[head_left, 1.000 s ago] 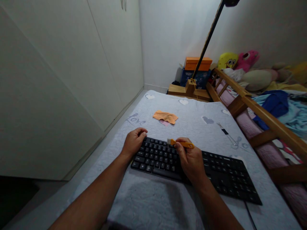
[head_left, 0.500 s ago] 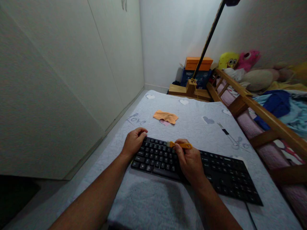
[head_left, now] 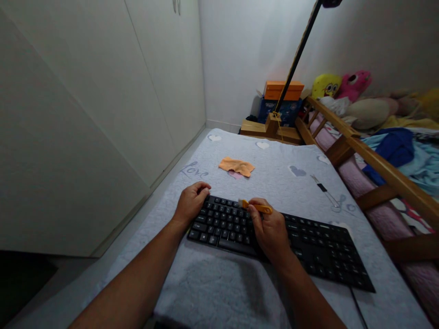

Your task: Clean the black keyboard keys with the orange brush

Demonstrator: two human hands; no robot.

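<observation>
A black keyboard (head_left: 222,224) lies on the light blue bedspread (head_left: 212,283), its cable running off at the lower right. My left hand (head_left: 192,201) grips the keyboard's upper left corner, fingers curled over the edge. Held in my right hand (head_left: 270,228) is a small brush (head_left: 264,209) with a yellow handle, closed between thumb and fingers. Its pale bristles point left, at the top rows of keys. My right hand and wrist hide part of the keyboard's middle.
Beyond the keyboard lies a crumpled orange cloth (head_left: 236,166). A thin metal tool with a black grip (head_left: 322,188) rests at the right. A wooden bed rail (head_left: 384,160) borders the right side, a white cupboard (head_left: 144,91) the left. A dark pole (head_left: 298,57) slants up behind.
The brush in my right hand has shifted slightly left and up, its bristles tilted higher. My left hand stays on the keyboard corner.
</observation>
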